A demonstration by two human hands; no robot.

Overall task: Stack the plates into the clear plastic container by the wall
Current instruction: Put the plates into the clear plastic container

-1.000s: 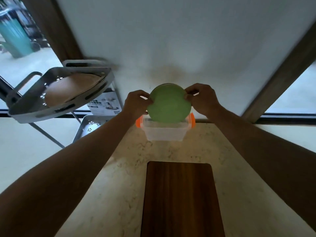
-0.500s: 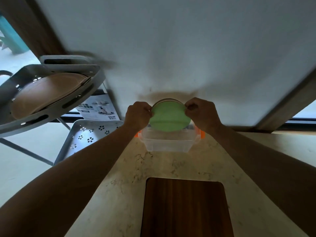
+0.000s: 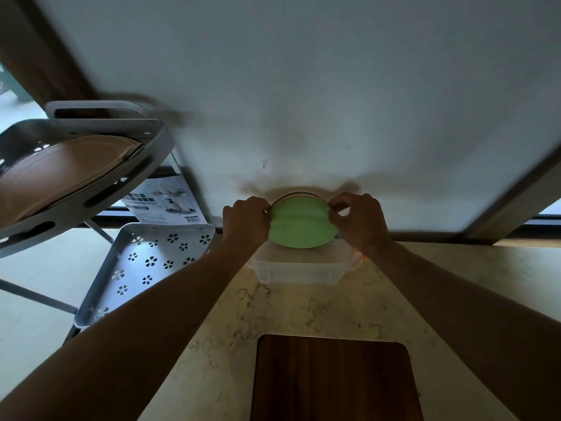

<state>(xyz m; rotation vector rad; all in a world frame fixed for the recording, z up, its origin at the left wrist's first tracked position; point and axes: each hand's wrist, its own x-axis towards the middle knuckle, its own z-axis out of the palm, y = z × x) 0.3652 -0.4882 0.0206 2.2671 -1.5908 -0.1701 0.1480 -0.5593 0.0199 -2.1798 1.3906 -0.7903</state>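
A green plate (image 3: 302,223) stands nearly on edge in the clear plastic container (image 3: 299,271) against the wall, its face toward me. Behind it the pale rim of another plate (image 3: 299,194) shows. My left hand (image 3: 246,221) grips the green plate's left edge and my right hand (image 3: 356,221) pinches its right edge. The container has orange clips (image 3: 359,258) at its sides; the left one is hidden by my arm. The plate's lower part sits inside the container's rim.
A grey two-tier metal rack stands at the left: its upper tray (image 3: 76,189) holds a brown plate (image 3: 60,174), its lower tray (image 3: 151,256) has flower cut-outs. A printed leaflet (image 3: 165,197) leans behind it. A dark wooden cutting board (image 3: 334,378) lies on the marble counter (image 3: 303,311).
Both hands have lowered the green plate further into the container, toward the wall. The view has shifted closer and slightly down.
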